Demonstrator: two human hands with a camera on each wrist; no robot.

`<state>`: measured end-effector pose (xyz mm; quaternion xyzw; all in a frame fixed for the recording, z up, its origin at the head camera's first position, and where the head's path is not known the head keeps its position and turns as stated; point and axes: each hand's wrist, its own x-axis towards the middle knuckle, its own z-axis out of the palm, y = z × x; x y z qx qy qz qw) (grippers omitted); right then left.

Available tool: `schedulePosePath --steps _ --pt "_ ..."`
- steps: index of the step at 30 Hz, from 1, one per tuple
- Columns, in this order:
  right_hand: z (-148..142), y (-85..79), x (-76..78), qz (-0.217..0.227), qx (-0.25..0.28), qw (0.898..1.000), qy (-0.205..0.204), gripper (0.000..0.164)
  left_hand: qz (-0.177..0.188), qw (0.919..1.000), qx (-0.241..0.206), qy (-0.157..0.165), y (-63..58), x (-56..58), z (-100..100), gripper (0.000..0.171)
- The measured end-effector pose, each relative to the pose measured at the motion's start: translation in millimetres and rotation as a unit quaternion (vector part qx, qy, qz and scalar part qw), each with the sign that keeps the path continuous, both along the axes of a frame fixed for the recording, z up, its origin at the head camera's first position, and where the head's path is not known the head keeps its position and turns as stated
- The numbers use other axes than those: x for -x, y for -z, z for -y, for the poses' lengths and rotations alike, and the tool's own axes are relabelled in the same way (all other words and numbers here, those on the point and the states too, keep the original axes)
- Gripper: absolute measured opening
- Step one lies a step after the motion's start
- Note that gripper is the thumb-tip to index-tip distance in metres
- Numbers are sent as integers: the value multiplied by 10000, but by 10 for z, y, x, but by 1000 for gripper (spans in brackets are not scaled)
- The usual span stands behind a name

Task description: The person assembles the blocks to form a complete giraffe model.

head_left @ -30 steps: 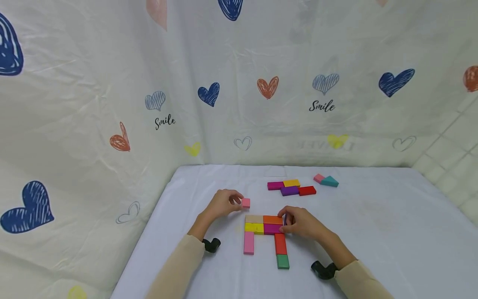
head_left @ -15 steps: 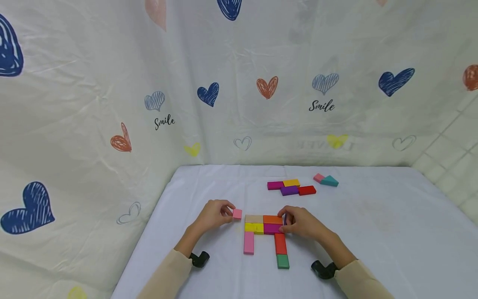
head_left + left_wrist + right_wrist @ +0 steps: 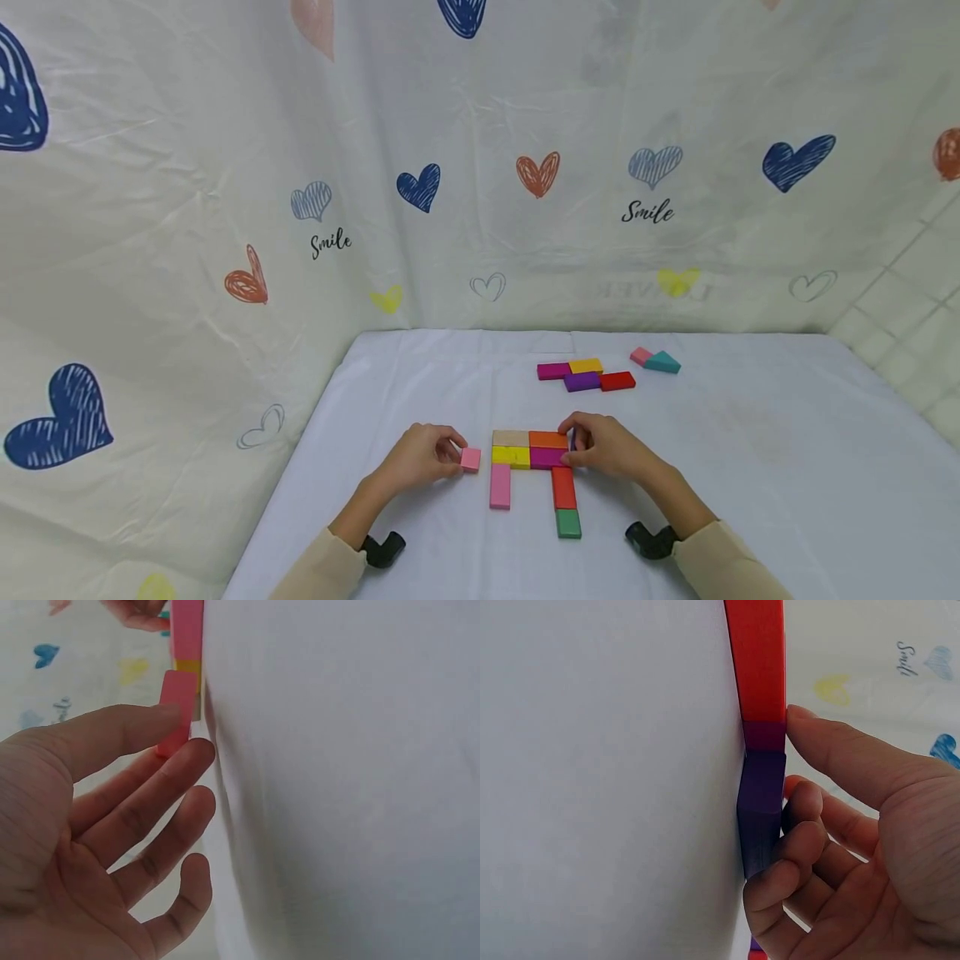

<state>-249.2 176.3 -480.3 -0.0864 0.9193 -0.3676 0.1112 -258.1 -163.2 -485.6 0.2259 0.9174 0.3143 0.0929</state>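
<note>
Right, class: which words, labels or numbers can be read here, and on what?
"Smile": black script, left on the white backdrop.
"Smile": same script, further right.
"Smil": right wrist view, backdrop; ending unclear.
Left wrist view's script: too blurred.
Lettering beside the right-hand yellow heart: too faint.
Blocks: no readable text.

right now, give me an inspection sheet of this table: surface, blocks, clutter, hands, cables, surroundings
Surface: white cloth, lightly creased
Job's things: coloured blocks laid flat together; small pink block apart on their left
Clutter: four blocks bunched behind, pink and teal pair to their right
Hands: left hand pinches the small pink block; right hand grips a purple block at the laid blocks' right edge
Cables: nothing seen
Surroundings: heart-print curtain behind, tile lines at right
</note>
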Motion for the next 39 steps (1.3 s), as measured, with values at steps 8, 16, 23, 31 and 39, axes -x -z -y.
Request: schedulePosePath --steps 8,16,23,31,39 --pt "-7 -24 -15 3 29 10000 -48 43 245 9993 28 269 -85 -155 25 26" --pt "-4 -20 -9 42 37 10000 -71 43 356 9972 255 612 -145 -243 21 24" --pt "-1 -20 -18 16 35 10000 -60 42 541 9936 377 914 -167 -296 -3 25" --pt "-6 -20 -16 15 31 10000 -65 42 448 9896 683 1185 -196 -363 -72 24" --pt "6 -5 -12 38 -10 10000 8 42 452 9872 854 1267 -204 -408 -171 24"
